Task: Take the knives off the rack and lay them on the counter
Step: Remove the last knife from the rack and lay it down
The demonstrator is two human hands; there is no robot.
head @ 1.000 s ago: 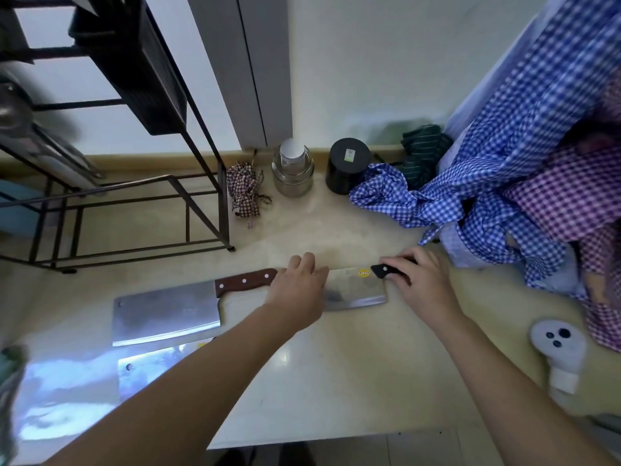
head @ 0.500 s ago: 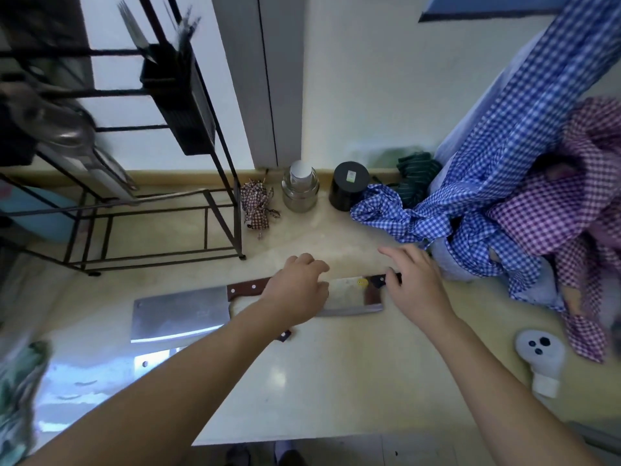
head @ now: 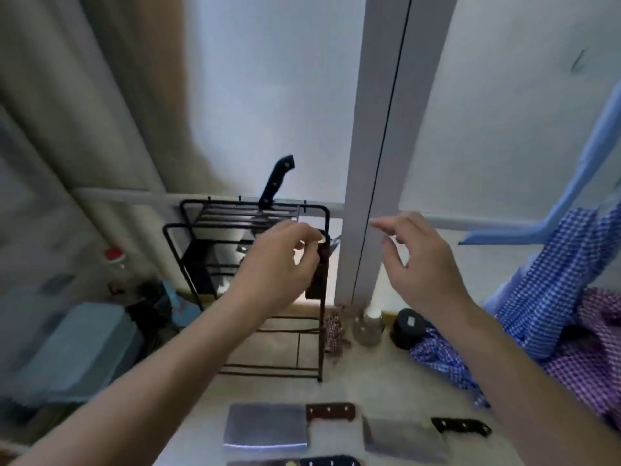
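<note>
A black wire rack stands at the back of the pale counter. One black-handled knife sticks up out of the rack's top. My left hand is raised at the rack's upper right corner with fingers curled and nothing visibly in them. My right hand hovers open to the right, in front of a white post. On the counter lie a brown-handled cleaver, a black-handled cleaver and, at the bottom edge, a third black-handled knife.
A white post rises just right of the rack. At its foot sit a small checked bundle, a glass jar and a black round container. Blue checked cloth and purple checked cloth hang at right. A blue box is at left.
Both hands let go of the black-handled cleaver on the counter and rose to the rack. My view tilted up, so the rack's top and its knife now show.
</note>
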